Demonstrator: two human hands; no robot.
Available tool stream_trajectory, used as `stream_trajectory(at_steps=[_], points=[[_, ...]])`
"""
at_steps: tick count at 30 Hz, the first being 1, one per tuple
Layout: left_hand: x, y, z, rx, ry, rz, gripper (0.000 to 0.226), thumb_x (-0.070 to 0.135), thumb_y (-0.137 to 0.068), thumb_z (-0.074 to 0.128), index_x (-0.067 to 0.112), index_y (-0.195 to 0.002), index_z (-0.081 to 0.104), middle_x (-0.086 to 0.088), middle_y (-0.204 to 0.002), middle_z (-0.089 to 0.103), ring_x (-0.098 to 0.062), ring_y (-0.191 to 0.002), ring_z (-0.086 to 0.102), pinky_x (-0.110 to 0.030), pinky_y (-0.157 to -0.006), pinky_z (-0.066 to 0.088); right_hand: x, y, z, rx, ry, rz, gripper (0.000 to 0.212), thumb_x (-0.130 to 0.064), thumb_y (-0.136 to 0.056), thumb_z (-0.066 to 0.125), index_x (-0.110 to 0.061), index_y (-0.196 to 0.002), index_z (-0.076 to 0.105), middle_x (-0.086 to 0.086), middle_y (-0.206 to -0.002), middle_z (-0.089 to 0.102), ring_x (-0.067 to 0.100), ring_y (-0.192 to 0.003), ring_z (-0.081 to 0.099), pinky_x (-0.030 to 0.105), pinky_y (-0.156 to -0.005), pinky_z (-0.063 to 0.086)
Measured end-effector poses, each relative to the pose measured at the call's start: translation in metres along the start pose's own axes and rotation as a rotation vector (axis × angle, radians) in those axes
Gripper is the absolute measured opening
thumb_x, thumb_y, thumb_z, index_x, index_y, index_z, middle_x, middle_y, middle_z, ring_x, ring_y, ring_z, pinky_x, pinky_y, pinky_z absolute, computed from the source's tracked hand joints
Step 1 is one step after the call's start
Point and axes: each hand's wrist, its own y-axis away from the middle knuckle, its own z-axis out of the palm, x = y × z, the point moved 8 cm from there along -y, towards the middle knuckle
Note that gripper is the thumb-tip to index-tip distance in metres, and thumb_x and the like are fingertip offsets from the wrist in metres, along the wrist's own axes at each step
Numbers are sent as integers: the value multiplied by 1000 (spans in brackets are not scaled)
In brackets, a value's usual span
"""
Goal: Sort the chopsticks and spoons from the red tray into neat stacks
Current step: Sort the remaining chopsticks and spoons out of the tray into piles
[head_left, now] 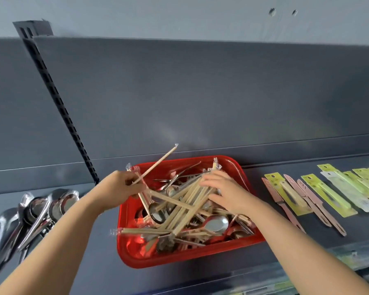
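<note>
A red tray (pixel 185 255) sits on a dark grey shelf, filled with a tangle of wrapped wooden chopsticks (pixel 185 201) and steel spoons (pixel 216 224). My left hand (pixel 120 187) hovers over the tray's left rim and grips a few wrapped chopsticks; one chopstick (pixel 158 163) sticks up and to the right. My right hand (pixel 224 191) lies over the chopstick pile at the tray's far right, fingers spread and bent, touching the sticks. A heap of steel spoons (pixel 36 213) lies on the shelf to the left.
Packaged utensils in yellow-green cards (pixel 328 194) and pink knives (pixel 294 207) lie in a row on the shelf to the right. The shelf's grey back panel (pixel 200 99) rises close behind the tray, with a slotted upright (pixel 58 103) at left.
</note>
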Motion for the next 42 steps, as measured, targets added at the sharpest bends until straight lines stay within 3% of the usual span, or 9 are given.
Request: stream_trajectory(at_steps=[9,12,22,28,31,34,36,39,42], points=[[-19,11,-23,348,276,-102,25,27,-89,62,4,-80,62,0,-53,46,-18,-48,42,-35,-53,41,8,-3,-9,-19,78,9,21,-19,-88,64,-39,-91,66,-20,-99,48,5,-105,45,33,-97,41],[-8,11,-25,314,293,-60,22,36,-87,66,17,-76,64,0,-54,44,-17,-50,40,-35,-52,38,7,-4,-32,52,141,2,24,-13,-88,61,-33,-91,73,-11,-96,53,15,-99,50,35,-90,41],[12,9,4,147,153,-22,20,27,-90,64,16,-74,60,5,-52,39,-12,-46,34,-28,-48,28,23,12,-81,111,352,162,26,-22,-99,42,-34,-107,65,-8,-104,67,21,-103,57,37,-83,41],[28,3,23,167,397,-20,11,21,-84,72,12,-86,66,0,-58,59,-14,-49,46,-30,-49,41,34,18,-78,49,133,328,24,-24,-100,38,-23,-79,48,-2,-80,57,23,-79,56,35,-66,41],[36,-2,47,162,412,-56,20,25,-81,76,14,-90,62,-2,-68,66,-7,-46,53,-23,-46,45,39,24,-63,28,-34,422,24,-26,-102,35,-16,-84,48,-5,-74,48,18,-73,48,31,-58,33],[40,-16,62,200,338,-121,24,32,-85,72,12,-81,59,6,-51,61,-4,-38,50,-22,-41,43,42,36,-55,27,-126,480,32,-41,-101,37,-21,-79,49,-7,-70,49,12,-62,47,28,-54,31],[45,-24,74,178,270,-138,27,34,-84,71,9,-84,59,3,-63,67,-5,-42,52,-18,-39,42,43,44,-55,33,-187,492,37,-52,-94,44,-22,-75,55,-7,-63,51,11,-55,46,30,-53,33],[52,-30,90,133,207,-193,56,44,-76,77,11,-107,43,1,-90,61,-9,-62,57,-21,-44,44,49,57,-53,22,-151,519,33,-51,-78,63,-20,-69,56,-4,-59,53,15,-53,49,31,-56,36],[64,-30,99,102,-117,-234,83,66,-63,75,12,-116,41,10,-80,52,-9,-63,53,-24,-44,34,54,69,-49,39,-117,611,42,-50,-64,76,-21,-62,46,-4,-55,50,16,-51,47,28,-52,35]])
